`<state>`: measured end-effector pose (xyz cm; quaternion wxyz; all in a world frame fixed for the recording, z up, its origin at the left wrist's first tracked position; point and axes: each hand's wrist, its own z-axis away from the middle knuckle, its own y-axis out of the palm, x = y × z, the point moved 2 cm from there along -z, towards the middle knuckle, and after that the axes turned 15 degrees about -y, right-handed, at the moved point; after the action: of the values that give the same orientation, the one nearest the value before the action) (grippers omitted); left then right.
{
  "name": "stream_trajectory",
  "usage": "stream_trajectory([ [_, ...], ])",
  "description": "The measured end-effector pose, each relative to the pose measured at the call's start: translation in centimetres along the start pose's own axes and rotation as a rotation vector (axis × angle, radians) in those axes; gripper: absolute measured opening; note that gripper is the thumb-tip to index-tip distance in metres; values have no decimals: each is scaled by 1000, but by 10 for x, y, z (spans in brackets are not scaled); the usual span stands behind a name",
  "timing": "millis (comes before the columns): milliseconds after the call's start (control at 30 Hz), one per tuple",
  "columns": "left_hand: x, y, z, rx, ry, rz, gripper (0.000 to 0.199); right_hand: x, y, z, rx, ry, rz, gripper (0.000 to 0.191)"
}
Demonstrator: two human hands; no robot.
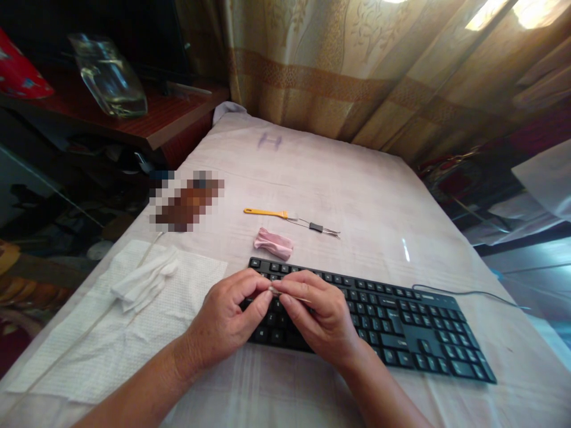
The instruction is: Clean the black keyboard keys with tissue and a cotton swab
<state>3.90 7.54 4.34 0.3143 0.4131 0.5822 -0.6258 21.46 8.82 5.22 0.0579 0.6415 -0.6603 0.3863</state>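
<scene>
A black keyboard (pixel 392 321) lies on the cloth-covered table, its left part beneath both hands. My left hand (pixel 232 306) pinches the white tip of a thin, pale stick (pixel 292 296) between thumb and fingers. My right hand (pixel 316 306) holds the same stick just beside it, fingers pressed together, over the keys. Beyond the keyboard is a folded pink cloth (pixel 273 244). Farther back lie a yellow-handled brush (pixel 266 212) and a wire tool with a dark grey sleeve (pixel 316 227).
White paper towels (pixel 178 297) with a crumpled tissue (pixel 147 282) lie at the left. A blurred brown object (pixel 187 205) is behind them. A glass jar (pixel 111 77) stands on a wooden desk (pixel 178 116). The keyboard's cable (pixel 468 292) runs right.
</scene>
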Motion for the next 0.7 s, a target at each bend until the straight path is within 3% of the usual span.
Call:
stream_trajectory([
  [300,-1,0,1,-133,13,-37,5,3,0,-2,-9,-61,30,21],
  [700,-4,-3,1,-111,47,-10,15,1,1,0,-44,31,-11,22],
])
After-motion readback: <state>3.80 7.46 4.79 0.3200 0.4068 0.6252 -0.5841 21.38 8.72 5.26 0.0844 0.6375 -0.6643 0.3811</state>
